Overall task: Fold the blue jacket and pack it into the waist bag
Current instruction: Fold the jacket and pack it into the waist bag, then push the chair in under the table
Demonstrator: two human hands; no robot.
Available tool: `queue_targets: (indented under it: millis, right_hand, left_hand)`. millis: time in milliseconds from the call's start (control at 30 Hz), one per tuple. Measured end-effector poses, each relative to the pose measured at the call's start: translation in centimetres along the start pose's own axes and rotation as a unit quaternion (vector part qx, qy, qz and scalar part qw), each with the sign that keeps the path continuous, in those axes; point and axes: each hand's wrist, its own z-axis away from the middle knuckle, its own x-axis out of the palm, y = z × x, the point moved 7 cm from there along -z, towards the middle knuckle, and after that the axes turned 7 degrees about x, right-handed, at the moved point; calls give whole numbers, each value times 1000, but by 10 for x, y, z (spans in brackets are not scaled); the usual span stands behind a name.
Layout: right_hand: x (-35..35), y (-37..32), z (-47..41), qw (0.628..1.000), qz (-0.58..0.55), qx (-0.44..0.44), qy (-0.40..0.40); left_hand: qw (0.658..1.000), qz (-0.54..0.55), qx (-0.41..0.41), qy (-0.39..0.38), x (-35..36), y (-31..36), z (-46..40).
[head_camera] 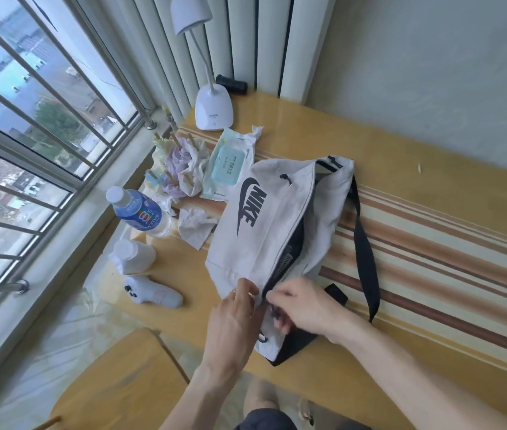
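- A person's left hand [236, 308] and right hand [303, 306] meet at the near end of a pale grey fabric waist bag [264, 225] with a black printed logo, lying on a yellow wooden counter [379, 144] with brown and cream stripes.
- The left grip pinches the bag's light fabric at the edge of the opening, fingertips pressed together on the cloth.
- The right grip, just beside the left across the zip line, is closed on something small at the end of the dark zipper; whether that is the pull tab cannot be told.
- Beyond both grips the zip gapes, showing a dark interior; the blue jacket cannot be made out with certainty.
- The bag's black webbing strap [365, 252] loops across the counter, away to the right of the right grip.
- Well to the left of the left grip lie a white handheld controller [152, 294], a clear plastic water bottle with a blue label [140, 212] and crumpled tissues [194, 228].
- Farther off stand a pale blue-lidded pack of wet wipes [227, 162] and a white desk lamp [213, 111].
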Motion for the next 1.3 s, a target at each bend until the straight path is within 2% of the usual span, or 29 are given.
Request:
queue_targets:
  millis: [100,167,267,400,567,667,733,867,967,1067,1167,1300]
  right_hand:
    - [-24,5,-9,965,-234,113,-47]
    - [-45,3,-22,941,-305,138,-47]
    - [-79,-9,-43,921,-360,148,-30]
    - [-140,-23,-80,885,-432,163,58]
    - [-221,-32,-111,842,-497,112,180]
    - [-245,-29,-116,821,-518,96,222]
    - [-237,-28,-110,834,-490,81,240]
    - [-179,-33,-64,914,-294,55,274]
    - [-117,-20,-17,950,-199,18,240]
    - [-55,-2,34,966,-138,-9,219]
    - [16,5,86,977,-63,-74,192]
    - [114,-6,134,971,54,-169,162]
  left_hand:
    - [1000,-5,-1,21,0,0,6]
    - [999,3,-17,27,-1,-7,11]
    - [999,5,-34,27,1,-15,13]
    - [999,3,-26,25,4,-16,12]
    - [1000,-2,-26,7,13,-23,14]
    - [999,2,-33,-12,18,-27,13]
    - [999,3,-28,-24,20,-30,12]
    - [999,26,-41,-10,5,-30,15]
    - [999,17,-49,0,-9,-30,29]
    - [998,5,-68,1,-22,-31,55]
    - [997,-12,-79,23,-44,-29,100]
    - [990,-31,-113,77,-83,-34,193]
